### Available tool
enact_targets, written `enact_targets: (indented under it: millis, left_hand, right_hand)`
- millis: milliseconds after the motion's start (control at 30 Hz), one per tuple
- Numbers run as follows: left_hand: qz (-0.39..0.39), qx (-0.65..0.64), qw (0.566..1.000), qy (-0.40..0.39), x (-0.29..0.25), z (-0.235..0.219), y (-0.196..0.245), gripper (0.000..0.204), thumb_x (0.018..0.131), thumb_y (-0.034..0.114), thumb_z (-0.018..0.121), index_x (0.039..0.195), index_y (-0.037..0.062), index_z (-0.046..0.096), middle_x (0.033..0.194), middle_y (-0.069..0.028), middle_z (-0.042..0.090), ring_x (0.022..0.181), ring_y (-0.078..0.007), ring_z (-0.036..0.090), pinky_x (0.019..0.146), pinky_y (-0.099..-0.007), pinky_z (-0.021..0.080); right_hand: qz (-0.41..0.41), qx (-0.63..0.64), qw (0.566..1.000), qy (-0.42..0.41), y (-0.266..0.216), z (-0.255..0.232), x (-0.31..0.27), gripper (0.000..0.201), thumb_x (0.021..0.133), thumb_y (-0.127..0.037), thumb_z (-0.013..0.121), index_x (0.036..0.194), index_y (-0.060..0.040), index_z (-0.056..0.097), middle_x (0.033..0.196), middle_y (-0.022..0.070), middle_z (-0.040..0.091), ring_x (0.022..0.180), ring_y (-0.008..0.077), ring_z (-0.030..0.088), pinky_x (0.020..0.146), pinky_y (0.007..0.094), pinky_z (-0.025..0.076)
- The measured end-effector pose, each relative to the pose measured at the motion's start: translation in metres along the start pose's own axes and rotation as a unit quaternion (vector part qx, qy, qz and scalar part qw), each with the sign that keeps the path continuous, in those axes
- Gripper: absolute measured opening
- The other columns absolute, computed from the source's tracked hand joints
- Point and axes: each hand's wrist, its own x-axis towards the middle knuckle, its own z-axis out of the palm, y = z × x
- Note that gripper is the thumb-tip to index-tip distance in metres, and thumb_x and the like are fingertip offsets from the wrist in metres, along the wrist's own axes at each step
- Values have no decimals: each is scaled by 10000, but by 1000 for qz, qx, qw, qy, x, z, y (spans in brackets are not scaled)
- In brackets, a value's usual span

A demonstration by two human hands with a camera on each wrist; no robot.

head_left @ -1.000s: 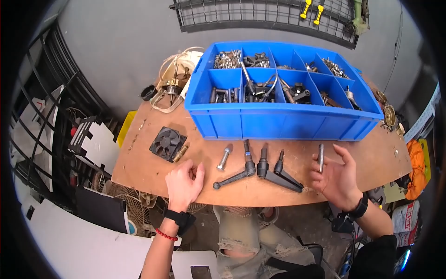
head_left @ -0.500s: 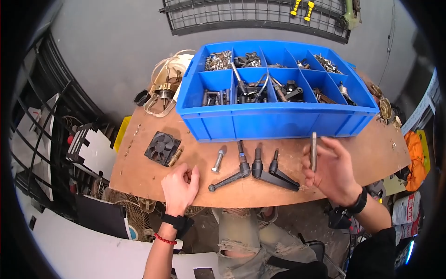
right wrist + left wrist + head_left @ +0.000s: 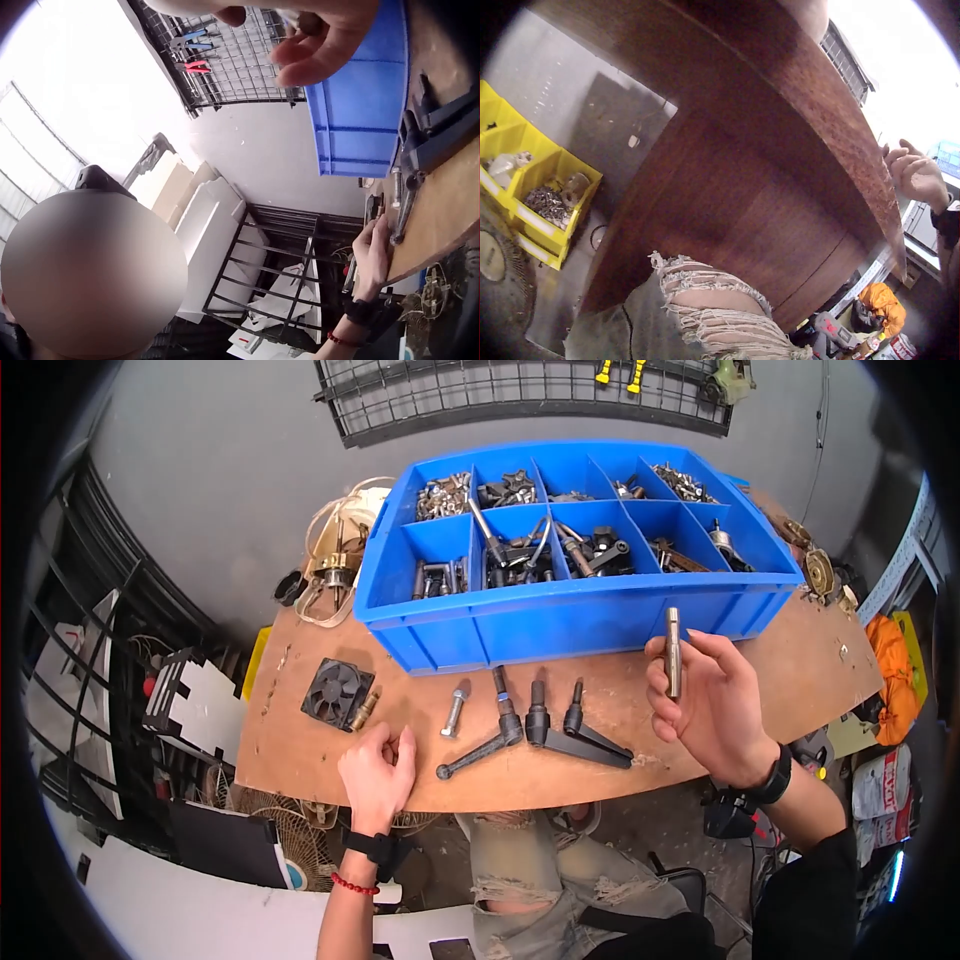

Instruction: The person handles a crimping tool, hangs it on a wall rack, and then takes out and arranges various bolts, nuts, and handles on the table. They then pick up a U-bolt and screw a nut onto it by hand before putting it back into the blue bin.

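Observation:
My right hand (image 3: 718,710) holds a slim metal pin (image 3: 673,650) upright between thumb and fingers, in front of the blue bin's right half. The pin is silvery, with a narrower neck near its top. At the table's front edge rests my left hand (image 3: 377,775), fingers loosely curled around nothing. Between the hands lie a bolt with a nut (image 3: 453,713) and three black clamping levers with threaded studs: one on the left (image 3: 490,745), one in the middle (image 3: 575,748), one on the right (image 3: 600,735). The right wrist view shows the right hand's fingers (image 3: 322,64) at the top.
A blue divided bin (image 3: 520,620) full of hardware spans the back of the wooden table (image 3: 480,790). Left of the levers lie a black cooling fan (image 3: 337,692) and a brass fitting (image 3: 365,711). Below the table, the left wrist view shows yellow bins (image 3: 555,184).
My right hand has lifted the pin higher, so it now overlaps the bin's front wall. The head view has swung slightly to the right. My left hand stays at the table edge.

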Motion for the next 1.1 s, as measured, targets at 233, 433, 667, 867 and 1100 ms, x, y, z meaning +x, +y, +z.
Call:
enact_targets:
  millis: [233,433,667,867,1100]
  left_hand:
    - [-11,-1,1000,4,0,0,1,365,886,260,665,653,20,519,549,-130,502,489,-310,495,498,-411,392]
    - [0,-6,1000,7,1,1,2,364,890,261,661,653,21,524,538,-127,494,476,-303,493,488,-411,376]
    - [-4,8,1000,4,-3,2,-1,371,893,262,663,656,19,513,541,-128,490,474,-311,480,487,-416,373]
    - [-6,-4,1000,7,0,2,2,371,887,266,668,660,15,515,553,-133,499,491,-320,490,499,-418,385]
    - [-18,-4,1000,-3,-1,-1,3,338,883,258,671,673,23,549,563,-128,514,500,-306,516,502,-407,401]
  right_hand:
    - [113,41,990,67,36,-22,3,442,965,-440,447,1123,-34,526,849,63,558,671,177,572,558,331,527]
    - [-40,-5,999,-9,-6,2,-6,484,963,-453,429,1133,-13,537,861,76,574,668,178,589,571,333,540]
    - [103,86,989,60,36,-36,1,434,980,-503,407,1014,-84,516,721,19,441,548,132,426,474,279,350]
    - [-19,2,1000,3,6,-1,-1,453,994,-505,395,996,-67,512,704,29,454,556,146,455,505,287,367]
    - [71,83,993,39,33,-30,8,681,954,-740,299,766,-95,411,675,9,333,574,136,288,496,266,236]
